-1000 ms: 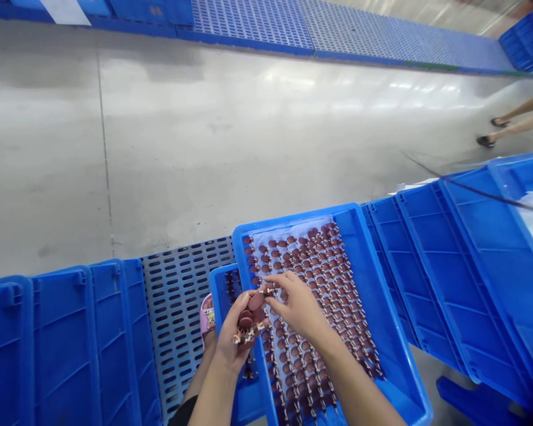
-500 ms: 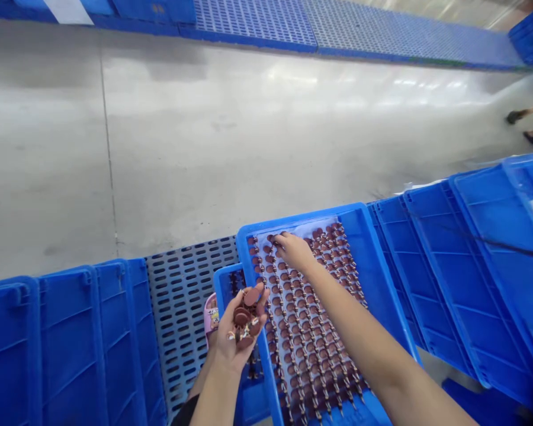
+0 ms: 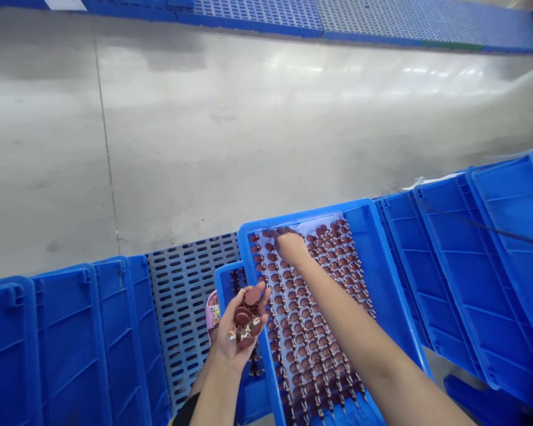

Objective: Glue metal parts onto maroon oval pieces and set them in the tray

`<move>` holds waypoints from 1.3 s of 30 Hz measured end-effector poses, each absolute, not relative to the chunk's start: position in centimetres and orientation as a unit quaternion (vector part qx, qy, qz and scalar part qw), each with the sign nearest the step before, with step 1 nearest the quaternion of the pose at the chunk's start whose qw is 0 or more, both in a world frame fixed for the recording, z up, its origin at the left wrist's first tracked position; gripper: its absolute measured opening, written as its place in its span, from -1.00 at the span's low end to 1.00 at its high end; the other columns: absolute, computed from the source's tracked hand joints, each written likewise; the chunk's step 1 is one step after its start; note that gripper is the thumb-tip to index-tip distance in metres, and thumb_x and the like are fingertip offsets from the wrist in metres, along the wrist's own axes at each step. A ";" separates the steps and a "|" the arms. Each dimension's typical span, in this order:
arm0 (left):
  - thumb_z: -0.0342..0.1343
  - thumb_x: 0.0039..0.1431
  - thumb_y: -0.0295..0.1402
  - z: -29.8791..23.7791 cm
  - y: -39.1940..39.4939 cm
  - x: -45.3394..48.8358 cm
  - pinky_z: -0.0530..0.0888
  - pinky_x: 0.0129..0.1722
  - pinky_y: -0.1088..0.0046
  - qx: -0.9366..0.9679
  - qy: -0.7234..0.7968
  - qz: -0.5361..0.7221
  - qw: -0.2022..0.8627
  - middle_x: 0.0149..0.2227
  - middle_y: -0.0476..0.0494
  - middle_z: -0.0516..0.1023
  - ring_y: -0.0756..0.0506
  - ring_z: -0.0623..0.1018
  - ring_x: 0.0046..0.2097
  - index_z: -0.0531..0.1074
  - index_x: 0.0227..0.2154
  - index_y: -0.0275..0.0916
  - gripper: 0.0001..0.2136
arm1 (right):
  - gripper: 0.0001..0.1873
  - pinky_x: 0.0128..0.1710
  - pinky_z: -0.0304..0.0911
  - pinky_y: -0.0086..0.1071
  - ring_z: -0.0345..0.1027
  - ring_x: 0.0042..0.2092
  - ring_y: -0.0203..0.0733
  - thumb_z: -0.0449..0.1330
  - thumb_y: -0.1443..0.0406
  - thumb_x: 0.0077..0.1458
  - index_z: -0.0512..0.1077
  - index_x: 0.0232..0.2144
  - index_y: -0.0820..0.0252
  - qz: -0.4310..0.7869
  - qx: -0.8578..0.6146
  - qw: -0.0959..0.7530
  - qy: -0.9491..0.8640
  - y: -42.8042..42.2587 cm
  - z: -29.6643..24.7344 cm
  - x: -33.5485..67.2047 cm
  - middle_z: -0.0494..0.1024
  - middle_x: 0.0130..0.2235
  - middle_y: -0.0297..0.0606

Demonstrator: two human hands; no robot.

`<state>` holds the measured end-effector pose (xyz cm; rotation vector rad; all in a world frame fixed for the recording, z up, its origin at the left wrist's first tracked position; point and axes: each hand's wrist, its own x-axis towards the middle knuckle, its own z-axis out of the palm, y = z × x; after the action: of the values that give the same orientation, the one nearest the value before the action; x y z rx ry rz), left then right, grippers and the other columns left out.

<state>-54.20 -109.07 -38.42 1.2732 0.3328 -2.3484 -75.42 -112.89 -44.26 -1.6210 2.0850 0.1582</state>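
My left hand (image 3: 241, 331) is cupped, palm up, around a small pile of round reddish-brown discs (image 3: 251, 296). Some white, black and orange bits show among them. Over the far left part of a large blue crate (image 3: 384, 266), my right hand (image 3: 288, 244) has its fingers bent down at a brown disc at the end of a row. Similar discs (image 3: 310, 337) lie in slanted rows on a pale sheet (image 3: 308, 223) in this crate, with thin light-coloured ends between them. What exactly the right fingertips pinch is too small to make out.
A smaller blue crate (image 3: 223, 281) sits partly under the large one. Blue crates stand on edge at left (image 3: 66, 343) and right (image 3: 453, 266). Slotted pallet (image 3: 182, 302) lies beside a foot in a pink slipper (image 3: 211, 313). Grey floor (image 3: 249, 130) stretches ahead to more pallets (image 3: 257, 15).
My right hand has shifted slightly toward the crate's far edge, its fingers bending further down. The left hand keeps its discs. The view has tilted a little.
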 end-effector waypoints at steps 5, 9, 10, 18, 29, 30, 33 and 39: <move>0.05 0.16 -0.38 -38.5 -109.1 -54.1 0.62 -0.45 0.38 0.460 0.122 -0.850 0.225 -0.05 -0.18 0.55 -0.27 0.45 0.06 0.48 -0.27 -0.27 -0.86 | -0.73 -0.10 0.29 -0.14 0.34 -0.10 -0.15 0.05 0.21 0.24 0.34 -0.08 0.23 0.050 -0.512 0.214 0.830 -111.5 -44.7 -74.8 0.43 -0.12 -0.20; 0.04 0.17 -0.39 -38.7 -109.1 -54.1 0.61 -0.45 0.38 0.460 0.126 -0.850 0.224 -0.05 -0.18 0.55 -0.27 0.44 0.07 0.48 -0.28 -0.26 -0.86 | -0.68 -0.20 0.34 -0.22 0.39 -0.23 -0.22 0.02 0.14 0.25 0.35 -0.11 0.25 0.045 -0.460 0.219 0.859 -110.1 -45.3 -73.3 0.47 -0.24 -0.25; 0.05 0.17 -0.39 -38.7 -109.1 -54.1 0.62 -0.44 0.37 0.461 0.126 -0.849 0.224 -0.04 -0.18 0.55 -0.27 0.44 0.07 0.48 -0.27 -0.27 -0.86 | -0.67 -0.21 0.34 -0.23 0.39 -0.25 -0.23 0.01 0.12 0.25 0.35 -0.11 0.25 0.042 -0.455 0.223 0.861 -109.9 -45.4 -72.9 0.47 -0.26 -0.26; 0.06 0.16 -0.38 -38.8 -109.0 -54.1 0.61 -0.45 0.36 0.471 0.122 -0.845 0.221 -0.03 -0.19 0.55 -0.28 0.44 0.07 0.47 -0.27 -0.27 -0.86 | -0.70 -0.23 0.34 -0.24 0.39 -0.27 -0.23 0.05 0.15 0.23 0.35 -0.13 0.26 0.032 -0.441 0.231 0.867 -109.7 -46.4 -71.8 0.46 -0.27 -0.27; 0.06 0.17 -0.37 -39.1 -108.8 -54.1 0.61 -0.42 0.36 0.461 0.126 -0.849 0.223 0.00 -0.20 0.52 -0.28 0.41 0.10 0.45 -0.23 -0.27 -0.85 | -0.67 -0.16 0.30 -0.19 0.37 -0.18 -0.19 0.02 0.14 0.24 0.34 -0.09 0.25 -0.001 -0.407 0.188 0.894 -109.1 -45.7 -73.2 0.45 -0.19 -0.22; 0.06 0.16 -0.37 -39.1 -108.7 -54.0 0.61 -0.42 0.35 0.461 0.126 -0.849 0.224 0.01 -0.20 0.52 -0.28 0.41 0.10 0.45 -0.22 -0.27 -0.84 | -0.67 -0.14 0.30 -0.18 0.36 -0.16 -0.18 0.02 0.14 0.24 0.33 -0.08 0.25 -0.002 -0.397 0.182 0.900 -109.1 -45.8 -73.7 0.44 -0.17 -0.21; 0.07 0.16 -0.38 -39.1 -108.7 -53.9 0.62 -0.43 0.34 0.459 0.128 -0.850 0.223 0.00 -0.19 0.53 -0.28 0.42 0.08 0.44 -0.22 -0.28 -0.84 | -0.66 -0.14 0.30 -0.18 0.37 -0.16 -0.18 0.03 0.13 0.24 0.33 -0.07 0.24 -0.005 -0.392 0.181 0.902 -109.4 -46.1 -74.8 0.45 -0.17 -0.21; 0.05 0.17 -0.37 -38.7 -108.8 -53.9 0.62 -0.43 0.36 0.456 0.131 -0.852 0.221 -0.04 -0.18 0.55 -0.26 0.45 0.06 0.44 -0.22 -0.28 -0.84 | -0.69 -0.15 0.31 -0.18 0.37 -0.16 -0.17 0.07 0.17 0.22 0.34 -0.08 0.24 -0.007 -0.426 0.201 0.882 -110.3 -46.6 -75.3 0.45 -0.18 -0.23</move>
<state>-53.95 -108.83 -38.69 1.2619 0.3620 -2.3555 -75.30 -110.31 -46.55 -1.1890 2.4639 -0.0201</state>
